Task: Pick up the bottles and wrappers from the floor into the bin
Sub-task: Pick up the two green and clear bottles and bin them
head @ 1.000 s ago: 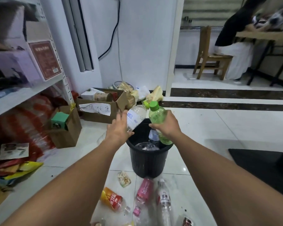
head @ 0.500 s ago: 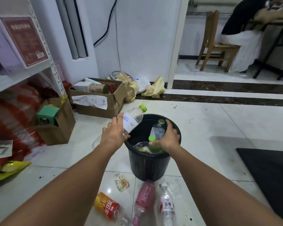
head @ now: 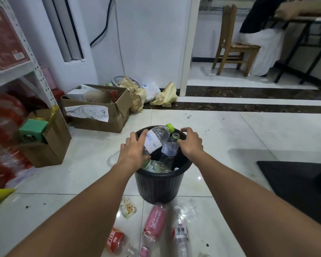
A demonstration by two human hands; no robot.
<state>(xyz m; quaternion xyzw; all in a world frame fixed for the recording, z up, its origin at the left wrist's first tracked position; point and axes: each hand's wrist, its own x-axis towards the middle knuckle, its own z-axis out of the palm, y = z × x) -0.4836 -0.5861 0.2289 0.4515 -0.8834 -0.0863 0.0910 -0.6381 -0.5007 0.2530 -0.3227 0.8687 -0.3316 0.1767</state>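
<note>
At the centre of the frame, the left grip (head: 133,153) is curled round a clear bottle (head: 155,140) with a white label and a green cap, tilted over the black bin (head: 159,186). The right grip (head: 190,143) hovers at the bin's right rim, fingers loosely bent, holding nothing. A capless bottle (head: 170,148) leans inside the bin. On the floor (head: 230,136), lower centre, lie a pink bottle (head: 154,221), an orange bottle (head: 115,240) and a small wrapper (head: 128,207).

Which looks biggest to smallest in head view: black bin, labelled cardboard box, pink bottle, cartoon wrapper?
1. black bin and labelled cardboard box: alike, box sits farther, so unranked.
2. pink bottle.
3. cartoon wrapper.
</note>
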